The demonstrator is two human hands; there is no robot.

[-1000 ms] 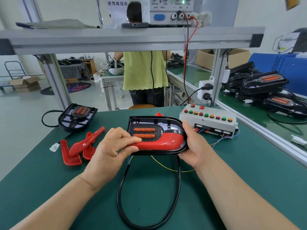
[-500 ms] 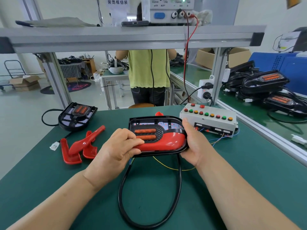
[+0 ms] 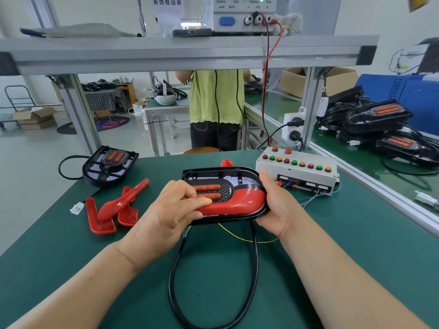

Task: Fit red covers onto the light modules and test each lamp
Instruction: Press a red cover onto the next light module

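- Module [image 3: 221,184] in both hands, lifted just off the mat [image 3: 356,257], right in front of the tester [image 3: 297,172].
- Left hand [image 3: 166,214]: fingers pressed flat on the cover [image 3: 237,200], fingertips pushing down along its left end beside the two orange strips. A press, not a pinch.
- Right hand [image 3: 275,203] wraps the module's rounded right end, thumb up on the rim nearest the tester, fingers curled underneath.
- Change over the last second: small. My left fingers have slid a touch further along the cover, and the module has tipped slightly towards me. The grip is the same on both sides.
- My read: the cover lies in its recess along the near edge of the module, and I'm working it down to seat. Whether it has clicked home I can't tell from here.
- Upper half of the module is still open, board showing, so this lamp isn't finished.
- Cable [image 3: 213,281] loops on the mat below the module; thin wires run off towards the tester, so the test looks wired but not yet done.
- Left of the module: spare covers [image 3: 111,210] in a loose pile, untouched since a second ago.
- Further left, second module [image 3: 109,165] waits bare, same place as before. A worker in green [image 3: 216,98] behind the bench has shifted a little.
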